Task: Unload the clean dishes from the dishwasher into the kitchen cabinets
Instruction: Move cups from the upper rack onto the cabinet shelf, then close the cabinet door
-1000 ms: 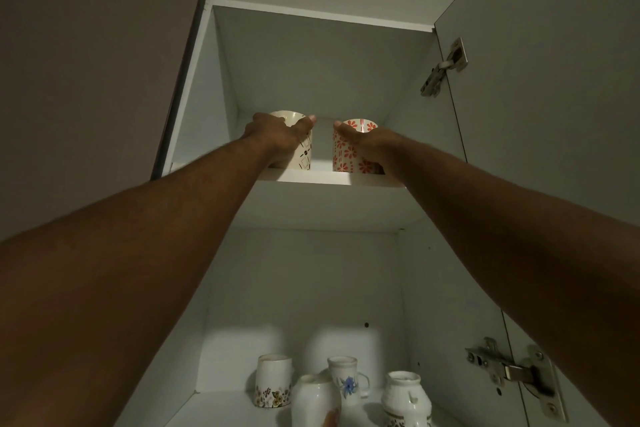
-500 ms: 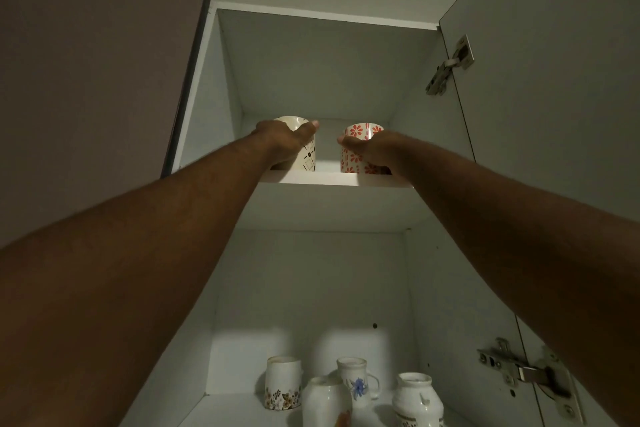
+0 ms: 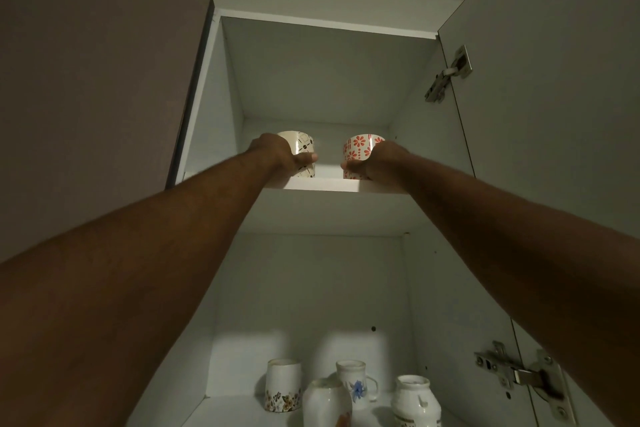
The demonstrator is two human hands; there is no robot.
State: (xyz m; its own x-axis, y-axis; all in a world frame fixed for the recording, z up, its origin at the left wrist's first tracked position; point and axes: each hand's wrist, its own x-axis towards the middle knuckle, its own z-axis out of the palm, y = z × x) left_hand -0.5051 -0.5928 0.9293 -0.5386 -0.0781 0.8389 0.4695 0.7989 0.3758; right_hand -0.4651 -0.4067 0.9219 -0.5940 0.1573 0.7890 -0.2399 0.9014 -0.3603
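Note:
Both arms reach up to the upper shelf (image 3: pixel 322 184) of an open wall cabinet. My left hand (image 3: pixel 277 154) grips a cream mug with dark markings (image 3: pixel 302 146), thumb across its front. My right hand (image 3: pixel 375 161) grips a white mug with red flowers (image 3: pixel 358 148), thumb low on its front. Both mugs stand upright on the shelf near its front edge, a small gap between them.
On the lower shelf stand a floral mug (image 3: pixel 282 388), a blue-flower mug (image 3: pixel 355 383), a white jar (image 3: pixel 415 399) and another white vessel (image 3: pixel 325 404). The cabinet door (image 3: pixel 554 80) hangs open at right with two metal hinges (image 3: pixel 450 74). A closed brown door (image 3: pixel 97 97) is at left.
Both mugs have gone a little further onto the upper shelf. My thumbs have slid from the rims down to the mugs' lower fronts.

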